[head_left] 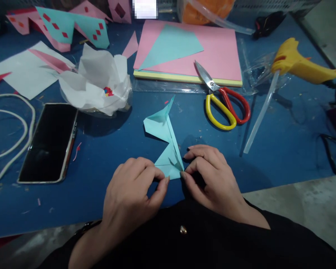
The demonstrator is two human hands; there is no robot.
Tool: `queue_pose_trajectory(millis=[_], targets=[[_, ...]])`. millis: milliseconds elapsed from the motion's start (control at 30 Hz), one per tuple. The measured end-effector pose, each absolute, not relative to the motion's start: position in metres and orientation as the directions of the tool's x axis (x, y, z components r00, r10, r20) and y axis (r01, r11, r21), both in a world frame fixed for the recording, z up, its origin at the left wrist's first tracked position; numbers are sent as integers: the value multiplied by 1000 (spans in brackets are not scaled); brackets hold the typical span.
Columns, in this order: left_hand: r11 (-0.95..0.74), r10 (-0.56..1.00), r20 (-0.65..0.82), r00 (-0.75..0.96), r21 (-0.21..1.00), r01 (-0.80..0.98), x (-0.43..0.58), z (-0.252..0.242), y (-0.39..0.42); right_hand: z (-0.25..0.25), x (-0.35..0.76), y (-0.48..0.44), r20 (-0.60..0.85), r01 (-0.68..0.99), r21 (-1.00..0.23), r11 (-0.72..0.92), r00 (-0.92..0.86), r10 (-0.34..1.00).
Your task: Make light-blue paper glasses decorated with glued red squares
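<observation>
Single head-worn camera, looking forward and down onto a blue table [106, 157] from close above its near edge. That edge crosses the lower frame, rising toward the right, with grey floor [302, 209] below it. Nearest the lens, low and central, lie the left hand [130, 194], the right hand [210, 177] and the folded paper [164, 127] they pinch; the table's far side fills the top.

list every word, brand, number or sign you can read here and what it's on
No text can be read anywhere.
Folded light-blue paper, pinched by the left hand and right hand: blank.
Black phone: screen dark.
Red-and-yellow-handled scissors and yellow glue gun: no legible mark.
White patch at the top edge: blurred beyond reading.
</observation>
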State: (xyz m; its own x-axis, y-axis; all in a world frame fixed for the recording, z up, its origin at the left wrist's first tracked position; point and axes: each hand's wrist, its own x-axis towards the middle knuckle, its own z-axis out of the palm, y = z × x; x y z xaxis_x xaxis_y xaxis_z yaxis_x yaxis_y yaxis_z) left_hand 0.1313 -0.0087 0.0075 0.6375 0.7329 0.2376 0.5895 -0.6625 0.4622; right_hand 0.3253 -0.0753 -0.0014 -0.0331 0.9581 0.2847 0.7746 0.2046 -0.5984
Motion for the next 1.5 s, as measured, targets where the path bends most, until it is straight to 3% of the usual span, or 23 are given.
queue_pose_trajectory(millis=[500,700,933,1367,1500], targets=[[-697,704,270,656,435,569,126,7,-7,-2,323,-76,270,790,-587,178,-16,963],[-899,437,388,812,170,403,129,11,-11,-3,323,-77,261,800,-575,171,-18,965],[-923,363,349,864,5,386,129,13,-14,-3,322,-77,275,780,-603,165,9,962],[-933,332,313,890,-30,359,130,11,-15,-4,324,-74,238,755,-645,121,48,970],[-933,334,316,888,-24,359,131,13,-14,-2,327,-79,319,767,-624,146,79,945]])
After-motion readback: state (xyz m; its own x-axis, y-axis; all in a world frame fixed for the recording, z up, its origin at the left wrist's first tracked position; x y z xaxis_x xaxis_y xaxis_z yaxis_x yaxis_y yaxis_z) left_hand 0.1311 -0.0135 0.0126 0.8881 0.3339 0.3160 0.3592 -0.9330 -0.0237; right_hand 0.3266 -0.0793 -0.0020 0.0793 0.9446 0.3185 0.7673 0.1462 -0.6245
